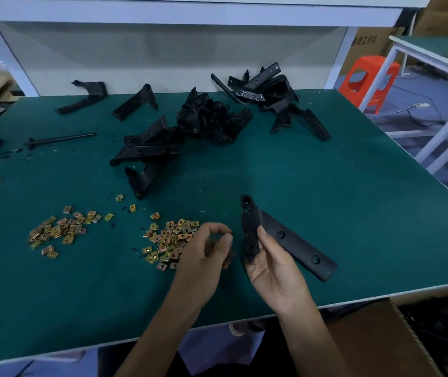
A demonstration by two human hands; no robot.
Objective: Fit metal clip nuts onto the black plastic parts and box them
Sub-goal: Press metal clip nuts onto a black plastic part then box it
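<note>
On the green table (326,186), a heap of black parts (212,121) waited at the back. The right hand (274,273) gripped one black part (293,240) near the front, probably ready for fitting. The left hand (206,254) curled beside the clip nuts (168,238); I could not tell if it held one.

Green workbench (326,186), orange stool (367,80)
</note>
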